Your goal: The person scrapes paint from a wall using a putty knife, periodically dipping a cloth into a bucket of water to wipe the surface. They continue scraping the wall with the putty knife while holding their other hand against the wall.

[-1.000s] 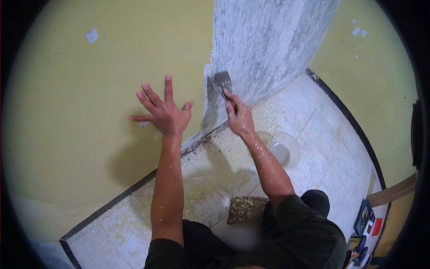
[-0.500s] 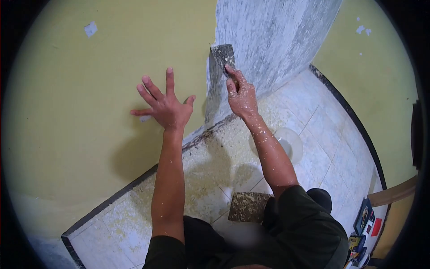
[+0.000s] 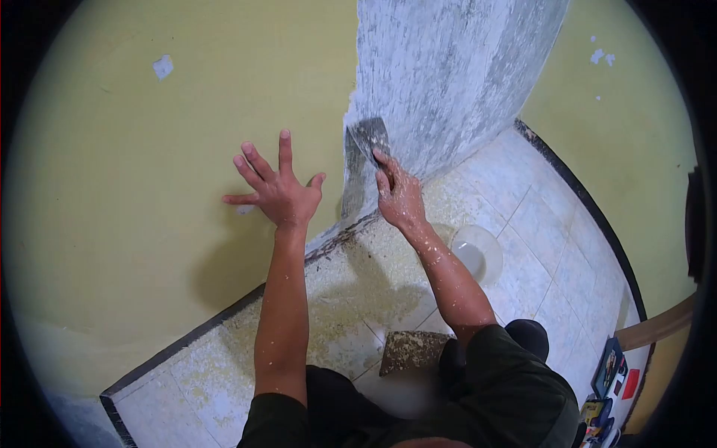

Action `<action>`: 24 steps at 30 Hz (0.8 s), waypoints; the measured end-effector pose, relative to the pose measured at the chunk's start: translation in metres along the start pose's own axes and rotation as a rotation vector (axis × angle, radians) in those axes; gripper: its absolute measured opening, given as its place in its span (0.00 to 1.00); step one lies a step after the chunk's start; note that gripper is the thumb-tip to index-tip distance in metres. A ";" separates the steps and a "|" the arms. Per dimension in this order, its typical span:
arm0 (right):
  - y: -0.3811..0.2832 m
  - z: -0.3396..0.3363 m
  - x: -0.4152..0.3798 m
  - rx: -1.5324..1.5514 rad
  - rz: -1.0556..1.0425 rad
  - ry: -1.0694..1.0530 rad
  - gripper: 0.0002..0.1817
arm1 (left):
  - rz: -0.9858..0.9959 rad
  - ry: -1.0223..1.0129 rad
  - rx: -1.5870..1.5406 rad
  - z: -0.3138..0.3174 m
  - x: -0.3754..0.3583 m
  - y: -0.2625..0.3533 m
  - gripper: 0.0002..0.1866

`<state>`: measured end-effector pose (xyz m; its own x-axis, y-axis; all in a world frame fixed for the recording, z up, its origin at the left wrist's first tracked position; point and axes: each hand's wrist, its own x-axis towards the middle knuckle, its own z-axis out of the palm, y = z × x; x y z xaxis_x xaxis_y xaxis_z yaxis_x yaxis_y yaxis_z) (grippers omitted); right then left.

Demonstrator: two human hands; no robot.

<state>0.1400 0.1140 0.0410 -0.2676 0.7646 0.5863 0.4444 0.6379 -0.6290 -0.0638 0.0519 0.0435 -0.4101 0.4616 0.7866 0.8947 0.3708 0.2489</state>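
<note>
My right hand [image 3: 401, 193] is closed round the handle of a broad scraper [image 3: 370, 137], its index finger stretched along the tool. The blade lies at the ragged border between the yellow-green paint [image 3: 224, 97] and the scraped grey-white wall [image 3: 448, 82]. Paint flakes stick to the right hand and forearm. To the left, my left hand [image 3: 280, 194] has its fingers spread wide over the painted wall, holding nothing; it appears to rest against the surface. The scraper's handle is mostly hidden in my grip.
Paint flakes [image 3: 328, 299] cover the tiled floor along the wall. A whitish translucent bucket [image 3: 489, 254] stands beside my right forearm. A flake-covered brown flat piece [image 3: 411, 352] lies near my legs. Several small items [image 3: 609, 369] sit at the lower right.
The scraper and my right hand have moved down along the paint border, and more bare wall shows above the blade. My left hand stays spread in about the same place.
</note>
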 end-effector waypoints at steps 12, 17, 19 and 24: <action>-0.061 -0.020 0.061 0.200 -0.060 0.113 0.21 | -0.018 -0.104 0.044 -0.005 -0.008 0.001 0.65; -0.053 -0.035 0.033 0.051 0.127 -0.074 0.21 | -0.050 -0.188 0.038 -0.014 -0.001 0.003 0.65; -0.020 -0.014 0.017 -0.037 0.046 -0.009 0.22 | -0.051 -0.182 0.052 -0.016 0.000 0.004 0.65; -0.083 -0.047 0.064 0.067 0.066 0.000 0.21 | -0.038 -0.180 0.040 -0.015 -0.005 0.002 0.65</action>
<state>0.1259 0.1058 0.1549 -0.2394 0.8053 0.5424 0.4028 0.5906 -0.6992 -0.0568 0.0378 0.0486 -0.4721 0.5819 0.6622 0.8715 0.4212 0.2512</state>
